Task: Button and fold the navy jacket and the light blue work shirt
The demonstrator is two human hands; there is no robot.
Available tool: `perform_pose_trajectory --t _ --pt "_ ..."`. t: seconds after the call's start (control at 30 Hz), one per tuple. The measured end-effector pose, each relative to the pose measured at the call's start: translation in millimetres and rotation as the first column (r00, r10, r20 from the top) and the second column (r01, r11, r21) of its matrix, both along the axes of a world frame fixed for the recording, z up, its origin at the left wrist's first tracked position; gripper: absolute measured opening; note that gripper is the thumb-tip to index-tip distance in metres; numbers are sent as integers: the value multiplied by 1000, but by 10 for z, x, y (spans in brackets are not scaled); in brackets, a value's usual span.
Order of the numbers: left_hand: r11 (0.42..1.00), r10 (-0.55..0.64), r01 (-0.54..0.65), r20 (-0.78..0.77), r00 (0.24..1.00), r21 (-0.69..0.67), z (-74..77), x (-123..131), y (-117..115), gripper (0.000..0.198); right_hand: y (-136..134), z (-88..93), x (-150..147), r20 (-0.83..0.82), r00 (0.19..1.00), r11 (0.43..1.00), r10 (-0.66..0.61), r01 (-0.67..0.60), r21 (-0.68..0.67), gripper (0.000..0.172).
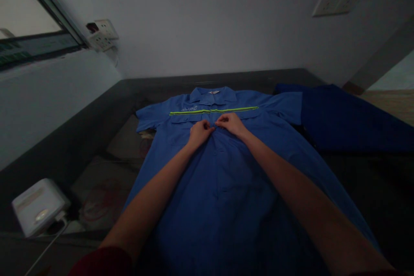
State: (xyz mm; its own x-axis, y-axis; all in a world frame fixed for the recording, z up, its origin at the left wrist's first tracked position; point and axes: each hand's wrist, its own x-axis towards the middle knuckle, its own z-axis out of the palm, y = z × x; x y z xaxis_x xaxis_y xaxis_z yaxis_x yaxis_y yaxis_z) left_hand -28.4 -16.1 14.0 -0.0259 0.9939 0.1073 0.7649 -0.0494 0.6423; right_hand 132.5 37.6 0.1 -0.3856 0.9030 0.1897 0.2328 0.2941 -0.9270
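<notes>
A blue short-sleeved work shirt (190,207) lies spread out, front up, its collar at the far end. A yellow-green stripe crosses the chest, with pale lettering above it on the left. Just below the stripe, my left hand (201,133) pinches the shirt's front edge near the middle. Close beside it, my right hand (231,123) also has its fingers closed on the front placket. The fingertips of both hands almost meet. Whatever small part of the placket lies between them, perhaps a button, is too small to make out.
Dark blue folded cloth (336,116) lies right of the shirt, by its sleeve. A white box (40,207) with a cable stands at the left on the dark surface (129,95). Wall sockets (338,1) are at the right, more sockets (102,34) at the left corner.
</notes>
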Motion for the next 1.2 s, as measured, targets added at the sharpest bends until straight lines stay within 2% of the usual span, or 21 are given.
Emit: perform_pose_trajectory --t 0.23,0.4,0.57,0.73,0.87,1.07,1.2 --pt "993 -103 108 110 989 -49 37 -101 60 19 -44 51 17 88 996 993 9 -19 114 9" --pt "999 -37 40 -57 998 35 8 -63 11 19 -68 49 16 210 977 973 -42 -8 230 6" --pt "993 -36 62 -242 970 97 -46 -35 -30 17 -88 3 8 298 940 942 -165 61 330 5" --pt "988 -11 61 -336 942 141 -81 -30 -53 17 -135 -42 -23 392 898 918 -199 31 395 3" --pt "974 39 44 -357 933 223 -86 -17 -80 24 -193 -54 1 429 861 874 -274 36 485 8" --pt "968 -106 171 -318 942 185 -91 -41 -99 40 -254 -54 47 499 791 844 -353 39 535 18" --pt "972 -121 187 -378 918 142 -117 -70 -115 42 -273 -56 55 553 743 842 -378 27 539 21"
